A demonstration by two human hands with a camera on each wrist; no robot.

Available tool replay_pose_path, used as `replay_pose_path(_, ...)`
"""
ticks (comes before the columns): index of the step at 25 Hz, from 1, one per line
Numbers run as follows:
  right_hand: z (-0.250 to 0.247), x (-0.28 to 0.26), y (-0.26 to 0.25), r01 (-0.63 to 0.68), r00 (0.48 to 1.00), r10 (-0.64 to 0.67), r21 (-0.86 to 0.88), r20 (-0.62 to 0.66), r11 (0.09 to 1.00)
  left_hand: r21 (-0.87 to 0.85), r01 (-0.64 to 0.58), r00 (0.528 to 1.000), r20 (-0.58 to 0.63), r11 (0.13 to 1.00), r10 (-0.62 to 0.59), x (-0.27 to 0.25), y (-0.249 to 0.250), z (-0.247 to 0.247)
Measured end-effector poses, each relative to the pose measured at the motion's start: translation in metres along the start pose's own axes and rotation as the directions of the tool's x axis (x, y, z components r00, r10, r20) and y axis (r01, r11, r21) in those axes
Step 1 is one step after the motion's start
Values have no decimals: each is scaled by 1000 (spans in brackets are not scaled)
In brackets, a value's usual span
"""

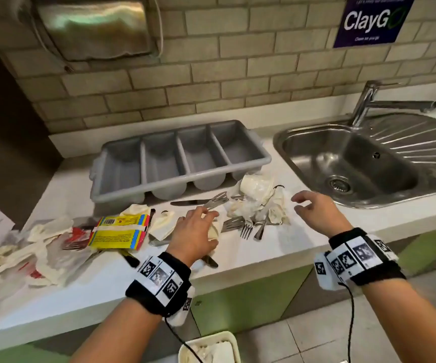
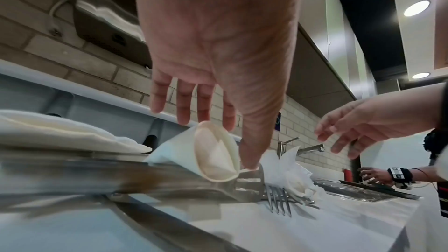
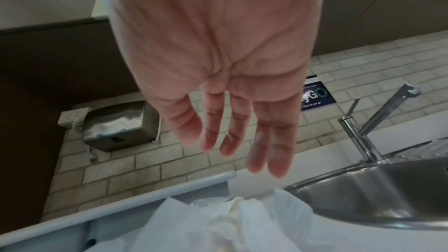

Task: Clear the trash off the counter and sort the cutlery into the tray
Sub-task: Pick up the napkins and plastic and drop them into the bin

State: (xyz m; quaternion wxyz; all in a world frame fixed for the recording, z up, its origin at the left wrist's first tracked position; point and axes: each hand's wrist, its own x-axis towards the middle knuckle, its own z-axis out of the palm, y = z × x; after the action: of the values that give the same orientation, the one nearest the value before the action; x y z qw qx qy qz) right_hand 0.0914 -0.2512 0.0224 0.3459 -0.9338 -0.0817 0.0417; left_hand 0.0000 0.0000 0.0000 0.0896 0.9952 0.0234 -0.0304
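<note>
Head view puts the tabletop (image 1: 237, 247) across the middle of the frame, with the grey tray (image 1: 180, 158), all four slots bare, at centre. Paper trash (image 1: 258, 203) is heaped just right of centre, over the forks (image 1: 245, 227) and beside a knife (image 1: 189, 203). You should, I judge, lift the paper first, so no cutlery gets dragged along with it. Your left hand (image 1: 196, 231) reaches down at centre, thumb (image 2: 249, 152) and fingers spread round a crumpled paper cup (image 2: 213, 150), touching its rim, grip not yet closed. Your right hand (image 1: 316, 213) hovers right of the heap, fingers wide and loose, holding nothing.
</note>
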Motion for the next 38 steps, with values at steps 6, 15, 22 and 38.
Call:
replay_pose_path(6,23,50,1,-78,976,98,-108,193,991,76,60,992,107,995,-68,22,2,5)
replay_pose_path(15,67,62,17,-86,973,137,-261,183,962,46,84,988,126,995,-89,25,-1,12)
replay_pose_path(22,60,71,22,-4,996,29,-287,82,958,94,45,994,95,995,-54,31,3,10)
replay_pose_path(38,-18,-33,-57,249,922,-167,204,-350,947,-815,-184,897,-368,549,-244,-16,-32,-46)
